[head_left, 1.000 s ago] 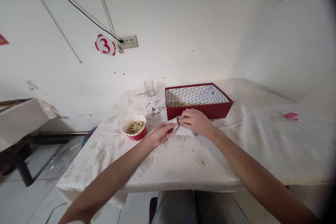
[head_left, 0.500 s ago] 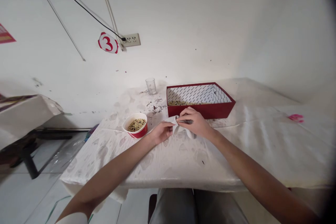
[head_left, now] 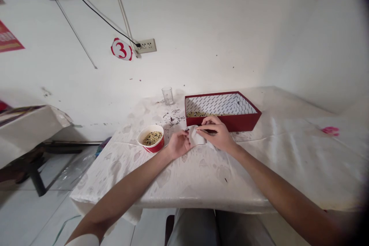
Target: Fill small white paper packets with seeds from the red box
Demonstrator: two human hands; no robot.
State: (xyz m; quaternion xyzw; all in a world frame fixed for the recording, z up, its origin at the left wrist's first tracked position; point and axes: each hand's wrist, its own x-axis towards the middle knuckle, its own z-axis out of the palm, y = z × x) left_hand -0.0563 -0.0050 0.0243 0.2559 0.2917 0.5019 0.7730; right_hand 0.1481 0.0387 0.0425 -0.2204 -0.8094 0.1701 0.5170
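Between both hands, just in front of the dark red box, is a small piece of thin white cloth (head_left: 197, 138); whether it is a flat piece or a pouch I cannot tell. My left hand (head_left: 178, 144) is turned palm up, its curled fingers closed on the cloth's left edge. With thumb and forefinger, my right hand (head_left: 216, 132) pinches at its upper right side. Anything smaller in that pinch is hidden. Left of my left hand stands a red and white paper bowl (head_left: 161, 144) with pale and dark grains (head_left: 152, 138) inside.
The open red box (head_left: 242, 123), lined with printed white paper, holds more grains (head_left: 198, 114). A clear glass (head_left: 167, 96) stands behind dark scattered bits (head_left: 173, 118) on the patterned tablecloth (head_left: 167, 188). A wall with a socket (head_left: 147, 45) rises behind the table.
The white cloth has been turned and lies spread flatter between my hands. My left palm has rolled upward, and its fingers have curled. The camera view has shifted slightly.
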